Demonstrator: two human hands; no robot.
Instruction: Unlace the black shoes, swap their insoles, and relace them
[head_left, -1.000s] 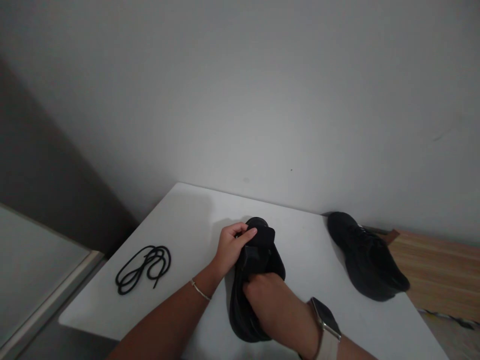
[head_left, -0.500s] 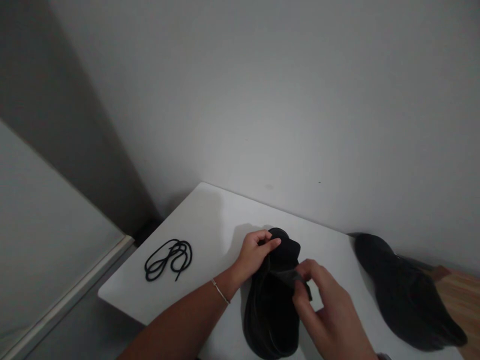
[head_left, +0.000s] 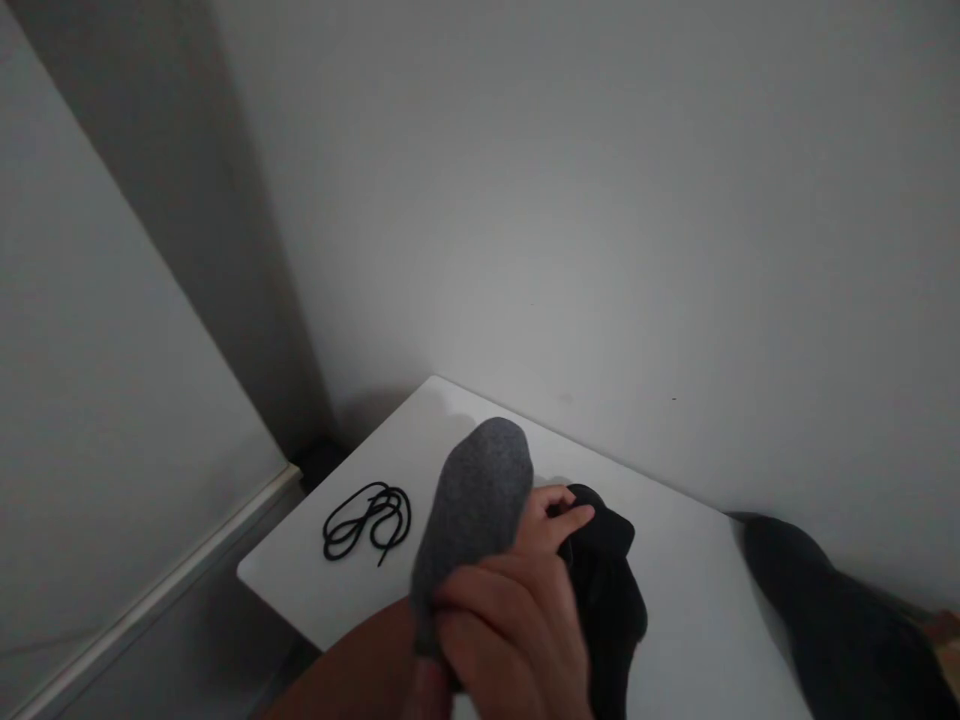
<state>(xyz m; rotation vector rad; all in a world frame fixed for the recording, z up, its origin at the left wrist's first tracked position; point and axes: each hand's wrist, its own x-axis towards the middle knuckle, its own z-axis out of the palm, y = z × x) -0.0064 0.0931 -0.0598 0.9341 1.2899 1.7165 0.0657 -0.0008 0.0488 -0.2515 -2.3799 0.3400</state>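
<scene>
A black shoe (head_left: 611,590) lies on the white table (head_left: 697,610), toe toward me. My left hand (head_left: 551,522) grips its tongue and collar at the far end, fingers pinched. My right hand (head_left: 510,635) is closed on a grey insole (head_left: 472,510), holding it up above the table in front of the shoe, so it hides part of my left hand. A coiled black shoelace (head_left: 367,520) lies loose on the table to the left.
A second black shoe (head_left: 832,620) lies at the table's right side near the wall. The table's left corner and front-left edge drop off just beside the shoelace. A pale wall stands close behind.
My right hand has drawn the grey insole out of the shoe and lifted it up and to the left. The left hand keeps its hold. The camera has swung left.
</scene>
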